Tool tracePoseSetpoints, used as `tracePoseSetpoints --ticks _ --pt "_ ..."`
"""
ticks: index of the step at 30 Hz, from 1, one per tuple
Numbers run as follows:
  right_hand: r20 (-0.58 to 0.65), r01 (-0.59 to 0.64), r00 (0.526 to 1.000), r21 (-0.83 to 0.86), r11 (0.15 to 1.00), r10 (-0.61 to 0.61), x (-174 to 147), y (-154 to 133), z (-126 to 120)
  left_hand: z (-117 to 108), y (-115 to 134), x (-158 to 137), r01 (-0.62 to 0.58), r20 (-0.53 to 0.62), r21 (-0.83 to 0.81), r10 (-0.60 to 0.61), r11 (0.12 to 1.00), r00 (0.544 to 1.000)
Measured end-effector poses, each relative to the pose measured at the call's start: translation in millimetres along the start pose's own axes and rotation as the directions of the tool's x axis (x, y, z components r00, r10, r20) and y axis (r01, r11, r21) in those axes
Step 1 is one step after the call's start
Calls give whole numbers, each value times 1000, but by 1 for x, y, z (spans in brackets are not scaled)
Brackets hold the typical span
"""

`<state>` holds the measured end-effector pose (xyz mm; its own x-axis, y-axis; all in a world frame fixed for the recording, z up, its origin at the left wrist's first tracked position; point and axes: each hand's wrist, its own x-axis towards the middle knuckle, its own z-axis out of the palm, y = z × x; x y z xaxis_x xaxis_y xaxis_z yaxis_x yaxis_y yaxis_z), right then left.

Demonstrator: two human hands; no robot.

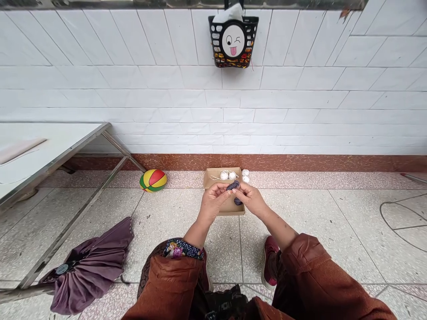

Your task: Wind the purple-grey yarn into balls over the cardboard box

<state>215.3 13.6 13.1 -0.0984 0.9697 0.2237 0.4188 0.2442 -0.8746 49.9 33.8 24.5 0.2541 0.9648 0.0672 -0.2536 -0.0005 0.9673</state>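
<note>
My left hand [211,204] and my right hand [251,200] meet over a cardboard box, thumbs and fingertips pinching a small dark purple-grey bundle of yarn [232,185]. A second dark bundle [238,201] lies in the box's near part, partly hidden by my right hand. Behind my fingers is the open cardboard box [230,213], its near rim showing between my wrists. Two white balls of yarn [228,176] with loose pale string rest in its far part. Two more white balls [245,176] sit on the floor just right of it.
A yellow, red and green ball [153,180] lies left by the wall. A metal-framed table [66,133] stands at left, with a folded purple umbrella [96,266] near its leg. A black basket [234,40] hangs on the wall. Bent wire [383,213] is at right.
</note>
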Motion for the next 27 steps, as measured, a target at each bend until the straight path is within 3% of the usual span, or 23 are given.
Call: tracePoseSetpoints --ticks 4,10,16,18,21,24,27 --pt "-37 -31 999 30 999 32 0 1 2 2 0 0 21 2 -9 -21 1000 1000" --pt "-2 22 1000 -57 998 -22 0 2 3 0 -4 3 -16 -75 33 19 999 997" --pt "102 179 982 -207 962 -161 -5 -4 -12 -7 -12 9 -44 -195 317 110 947 975" --pt "96 213 976 -219 952 -196 -4 -5 -16 -7 -14 8 -45 -163 395 118 917 980" --pt "55 239 971 -199 950 -233 2 -3 -19 -4 -13 5 -40 -14 387 50 921 999" --pt "1 211 977 -116 971 -213 9 4 -18 -2 -8 0 26 124 241 -57 970 991" --pt "8 131 991 3 991 -131 12 13 -13 -1 -4 -4 112 138 45 -117 993 983"
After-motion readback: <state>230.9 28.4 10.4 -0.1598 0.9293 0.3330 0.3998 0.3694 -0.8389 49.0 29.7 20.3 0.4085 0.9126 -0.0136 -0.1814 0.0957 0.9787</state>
